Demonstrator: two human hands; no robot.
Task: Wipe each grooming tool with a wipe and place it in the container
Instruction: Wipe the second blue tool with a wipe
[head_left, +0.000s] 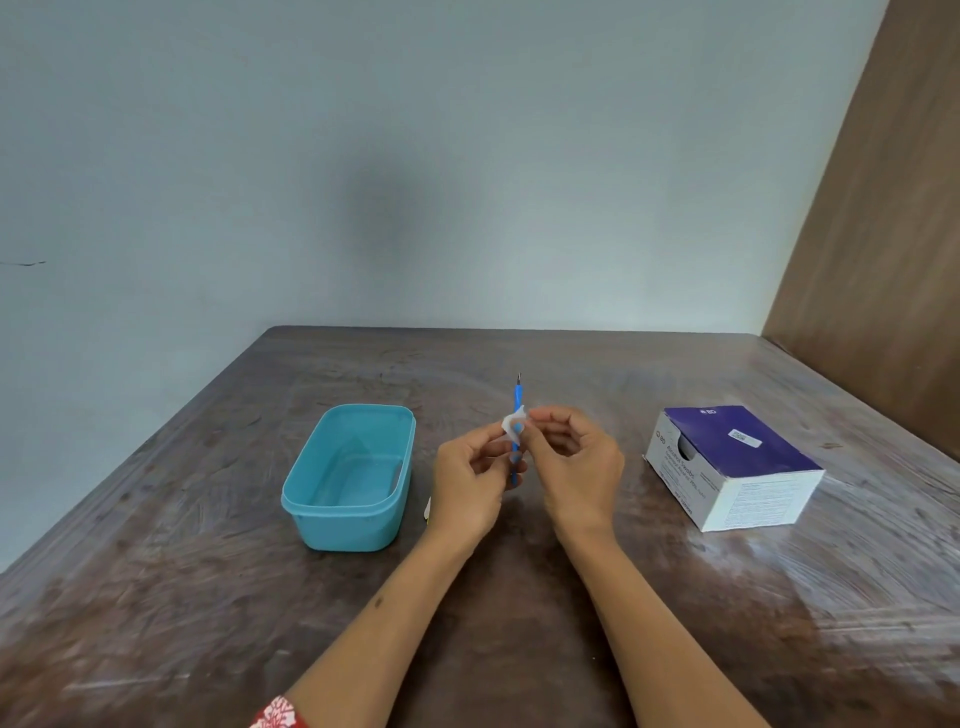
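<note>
My left hand (470, 478) holds a slim blue grooming tool (516, 400) upright above the middle of the table, its thin metal tip pointing up. A small white wipe (514, 422) is folded around the tool's handle. My right hand (574, 460) pinches the wipe against the handle with thumb and fingertips. The lower part of the tool is partly hidden between my fingers. An open teal plastic container (358, 411) stands on the table just left of my left hand; I see nothing inside it.
A purple and white box of alcohol swabs (737, 457) lies at the right. A small pale scrap (427, 512) peeks out between the container and my left wrist. The brown table (208, 597) meets a wall behind and a wooden panel (883, 234) at right.
</note>
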